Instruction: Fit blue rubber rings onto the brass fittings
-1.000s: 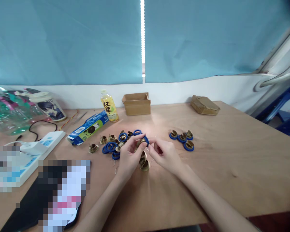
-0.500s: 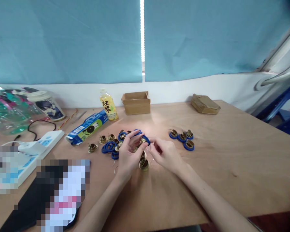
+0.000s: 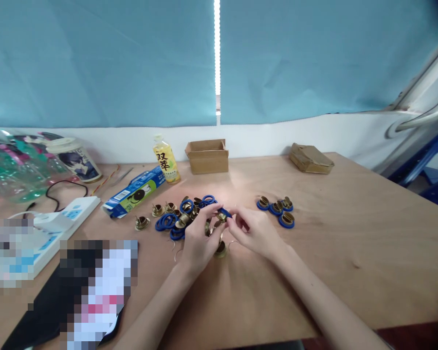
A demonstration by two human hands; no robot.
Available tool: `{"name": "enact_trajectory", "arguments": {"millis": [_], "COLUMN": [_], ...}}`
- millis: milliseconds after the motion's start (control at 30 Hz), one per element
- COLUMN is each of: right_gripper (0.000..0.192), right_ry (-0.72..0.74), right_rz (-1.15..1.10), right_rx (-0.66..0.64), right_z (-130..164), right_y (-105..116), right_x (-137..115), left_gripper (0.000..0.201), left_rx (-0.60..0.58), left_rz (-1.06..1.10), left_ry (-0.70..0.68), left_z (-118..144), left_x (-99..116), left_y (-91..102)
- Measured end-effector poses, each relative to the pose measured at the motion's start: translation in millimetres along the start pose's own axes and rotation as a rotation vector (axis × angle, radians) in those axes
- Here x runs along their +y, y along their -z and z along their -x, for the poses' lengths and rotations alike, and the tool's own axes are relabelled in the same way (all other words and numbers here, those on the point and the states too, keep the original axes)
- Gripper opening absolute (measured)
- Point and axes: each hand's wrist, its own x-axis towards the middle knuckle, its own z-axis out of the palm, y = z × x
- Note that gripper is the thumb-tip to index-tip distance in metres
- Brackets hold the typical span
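Observation:
Between my two hands, just over the tabletop, is a brass fitting with a blue ring [image 3: 224,213] around it. My left hand [image 3: 200,238] grips its left side between thumb and fingers. At the right side, the closed fingertips of my right hand [image 3: 253,231] pinch the ring's edge. Loose blue rings [image 3: 167,221] and brass fittings [image 3: 183,221] lie in a pile behind and left of my left hand, which hides part of it. Below the hands stands another brass fitting [image 3: 221,250]. Several brass fittings with blue rings [image 3: 286,220] are grouped to the right.
An open cardboard box [image 3: 208,158] stands at the back, and a closed carton [image 3: 311,158] farther right. Left are a yellow drink bottle [image 3: 167,160], a blue box [image 3: 134,193], a cup [image 3: 75,159], a white power strip [image 3: 67,218] and a blurred dark flat item [image 3: 44,301].
Both hands and the held fitting have shifted slightly right and down. My left fingers have lowered and closed in around the fitting. The whole view has shifted a little.

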Motion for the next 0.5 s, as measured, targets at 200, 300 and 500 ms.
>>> {"name": "enact_trajectory", "arguments": {"millis": [200,300,500], "right_gripper": [0.023,0.024,0.022], "right_ry": [0.048,0.053,0.042], "right_rz": [0.087,0.068,0.039], "right_rx": [0.018,0.03,0.008], "right_z": [1.1,0.2,0.6], "right_y": [-2.6,-0.9,0.0], "right_x": [4.4,4.0,1.7], "left_gripper": [0.034,0.036,0.035], "left_rx": [0.001,0.001,-0.004], "left_rz": [-0.028,-0.118,-0.214], "left_ry": [0.004,-0.098,-0.22], "left_z": [-0.5,0.3,2.8], "left_x": [5.3,3.3,-2.2], "left_y": [0.5,0.3,0.3]}}
